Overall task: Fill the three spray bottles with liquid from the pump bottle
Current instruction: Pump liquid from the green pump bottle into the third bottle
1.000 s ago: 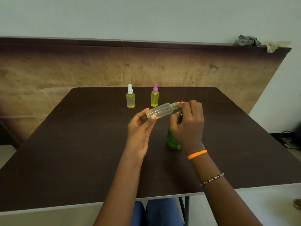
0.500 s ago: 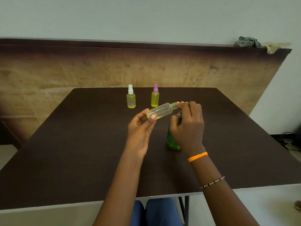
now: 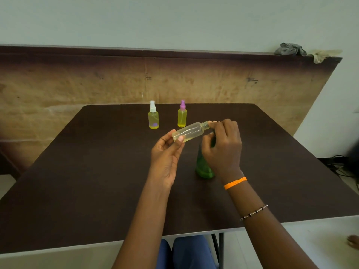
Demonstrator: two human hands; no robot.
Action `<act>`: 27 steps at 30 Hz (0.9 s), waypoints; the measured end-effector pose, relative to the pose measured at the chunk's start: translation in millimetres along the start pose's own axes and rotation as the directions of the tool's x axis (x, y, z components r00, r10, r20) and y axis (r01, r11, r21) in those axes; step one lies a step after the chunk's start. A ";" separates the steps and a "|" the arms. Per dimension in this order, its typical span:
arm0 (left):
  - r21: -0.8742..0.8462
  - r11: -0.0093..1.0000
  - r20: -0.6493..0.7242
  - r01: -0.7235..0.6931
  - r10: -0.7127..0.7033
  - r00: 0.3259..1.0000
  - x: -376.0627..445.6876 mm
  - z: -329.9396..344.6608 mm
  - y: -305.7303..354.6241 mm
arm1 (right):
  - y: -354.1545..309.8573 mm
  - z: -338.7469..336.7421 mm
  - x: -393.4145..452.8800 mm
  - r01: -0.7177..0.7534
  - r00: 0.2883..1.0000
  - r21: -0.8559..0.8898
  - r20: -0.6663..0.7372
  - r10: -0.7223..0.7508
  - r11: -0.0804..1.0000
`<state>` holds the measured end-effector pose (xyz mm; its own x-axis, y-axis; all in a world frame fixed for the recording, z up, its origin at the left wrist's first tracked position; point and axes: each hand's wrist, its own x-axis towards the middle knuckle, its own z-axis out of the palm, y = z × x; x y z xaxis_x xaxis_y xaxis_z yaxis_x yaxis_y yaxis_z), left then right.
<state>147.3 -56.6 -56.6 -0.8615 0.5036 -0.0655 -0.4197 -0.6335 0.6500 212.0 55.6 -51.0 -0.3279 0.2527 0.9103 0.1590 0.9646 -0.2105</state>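
Item: we pinch the uncapped clear bottle (image 3: 188,132) in our left hand (image 3: 167,152), tilted; our right hand (image 3: 223,146) grips the green pump bottle (image 3: 204,169) beneath it, on the desk (image 3: 87,171).

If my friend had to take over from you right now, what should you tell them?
Left hand holds the third spray bottle by its base, tilted, its neck uncapped, only a little liquid showing inside.
Right hand is at that bottle's neck, over the green pump bottle, which stands on the table.
Done: the white-capped bottle and the pink-capped bottle stand at the back, capped and yellow with liquid.
Left: fill this one and cap it. Its cap is not visible.
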 end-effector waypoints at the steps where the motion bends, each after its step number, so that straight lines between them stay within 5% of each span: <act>1: -0.004 1.000 0.001 0.001 -0.001 1.000 -0.4 0.9 0.7 | -0.2 -2.1 3.7 -0.001 1.000 0.006 0.011 0.001 1.000; 27: -0.019 0.999 -0.013 0.026 -0.026 1.000 -1.6 2.6 -0.5 | 6.6 8.0 -4.6 -0.006 1.000 0.017 -0.020 0.006 1.000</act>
<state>149.6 -55.5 -54.8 -0.8538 0.5123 -0.0920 -0.4470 -0.6311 0.6339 207.1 61.4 -59.4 -0.3083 0.2573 0.9158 0.1448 0.9642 -0.2221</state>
